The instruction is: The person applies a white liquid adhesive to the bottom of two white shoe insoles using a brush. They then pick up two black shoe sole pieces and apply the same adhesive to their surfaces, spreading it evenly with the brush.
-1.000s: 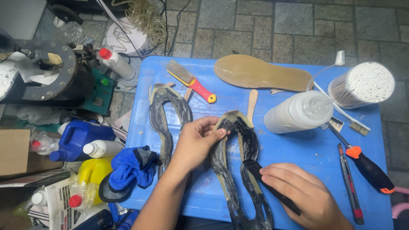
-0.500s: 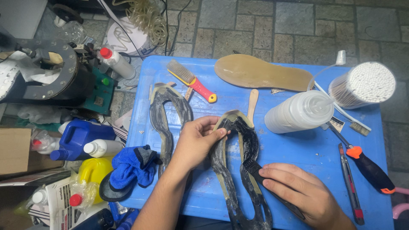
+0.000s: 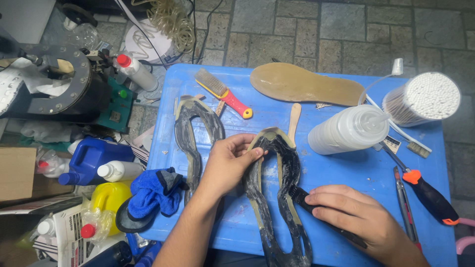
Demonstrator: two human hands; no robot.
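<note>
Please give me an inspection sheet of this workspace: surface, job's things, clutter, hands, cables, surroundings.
Surface: blue table, marked with smears.
Job's things: black sole frame under both hands; second frame beside it.
Clutter: brush, tan insole, squeeze bottle, cotton swabs, orange-handled tool.
Hands: left hand pressing the frame's rim; right hand in a grip on a dark tool.
Cables: coiled cord on the floor.
Surroundings: paved floor, jugs, dark machine.
</note>
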